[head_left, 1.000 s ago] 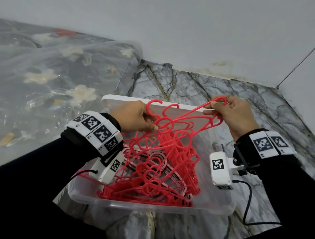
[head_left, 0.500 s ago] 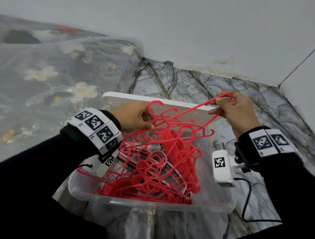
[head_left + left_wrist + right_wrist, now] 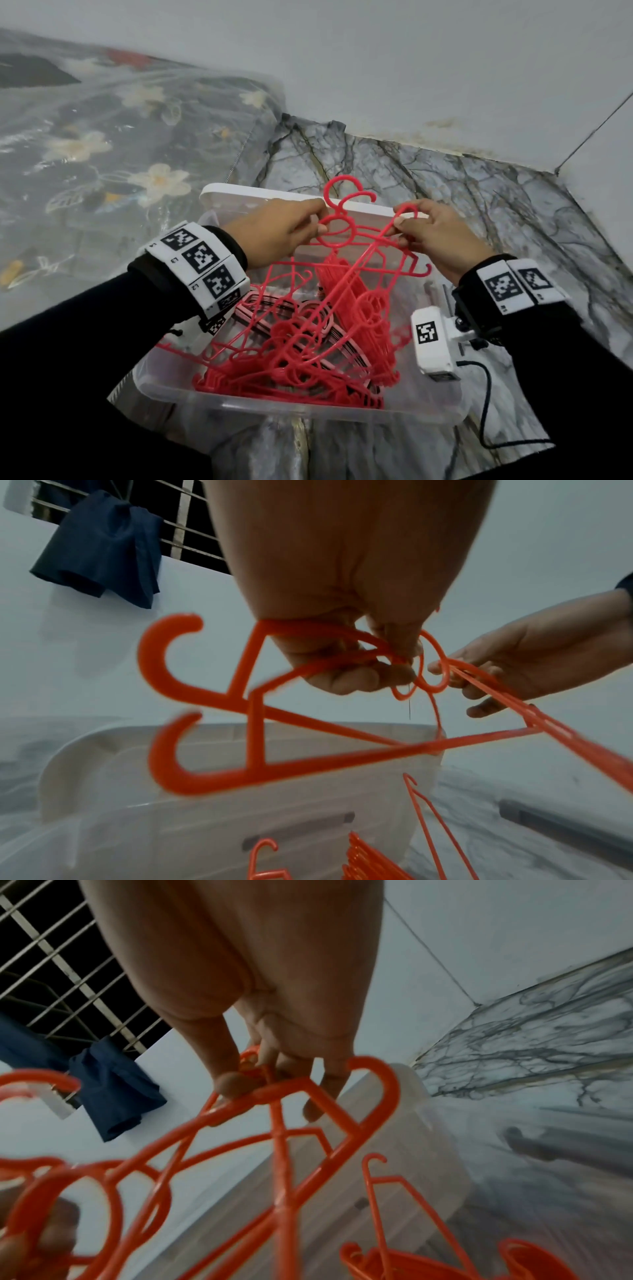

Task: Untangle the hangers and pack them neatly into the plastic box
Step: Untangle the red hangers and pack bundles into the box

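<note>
On a marble-patterned floor stands one clear plastic box heaped with tangled red hangers, too many to count. Above it, the left hand and right hand each pinch raised hangers in their grip.

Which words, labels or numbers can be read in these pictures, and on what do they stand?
No words or brand names can be read.
Left wristband: black square code markers, with tiny characters beside them, too small to read.
Right wristband: the same kind of markers, with small print below that is too blurred to read.
Wrist camera: one code marker, no text.
Hangers and box: no lettering seen.
</note>
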Demonstrator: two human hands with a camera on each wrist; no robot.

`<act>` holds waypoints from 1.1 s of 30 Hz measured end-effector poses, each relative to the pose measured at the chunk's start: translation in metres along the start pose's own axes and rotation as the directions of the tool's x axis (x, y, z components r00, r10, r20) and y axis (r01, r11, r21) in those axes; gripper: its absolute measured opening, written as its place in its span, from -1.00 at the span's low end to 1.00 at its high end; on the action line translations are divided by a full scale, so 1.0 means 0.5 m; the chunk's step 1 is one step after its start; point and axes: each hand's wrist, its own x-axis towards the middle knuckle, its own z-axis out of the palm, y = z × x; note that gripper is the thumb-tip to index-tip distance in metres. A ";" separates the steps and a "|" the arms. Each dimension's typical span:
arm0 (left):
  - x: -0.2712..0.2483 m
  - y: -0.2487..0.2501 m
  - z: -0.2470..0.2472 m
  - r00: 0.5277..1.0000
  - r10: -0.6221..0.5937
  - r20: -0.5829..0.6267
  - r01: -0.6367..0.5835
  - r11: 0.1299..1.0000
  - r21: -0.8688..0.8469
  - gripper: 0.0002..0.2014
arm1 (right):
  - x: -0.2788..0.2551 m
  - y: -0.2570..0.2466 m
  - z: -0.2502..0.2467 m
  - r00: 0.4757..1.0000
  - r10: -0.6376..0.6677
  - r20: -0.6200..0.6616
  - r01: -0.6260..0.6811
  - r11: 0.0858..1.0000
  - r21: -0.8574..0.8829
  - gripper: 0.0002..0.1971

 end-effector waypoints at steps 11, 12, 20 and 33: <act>-0.004 -0.007 0.005 0.997 -0.066 -0.039 0.074 0.962 0.262 -0.80 | 0.000 0.022 0.073 0.970 0.142 0.200 -0.125 0.988 -0.094 -0.70; -0.004 -0.008 0.005 0.997 -0.060 -0.044 0.069 0.963 0.259 -0.82 | -0.002 0.024 0.074 0.960 0.149 0.238 -0.119 0.984 -0.134 -0.69; -0.004 -0.020 -0.007 0.988 -0.117 -0.096 0.139 0.952 0.272 -0.85 | -0.008 0.033 0.065 0.957 0.111 0.268 -0.052 0.974 -0.219 -0.90; -0.001 -0.014 -0.019 0.987 -0.122 -0.101 0.135 0.982 0.129 -0.83 | -0.021 0.027 0.038 0.912 -0.289 0.291 0.409 0.694 -0.592 -0.92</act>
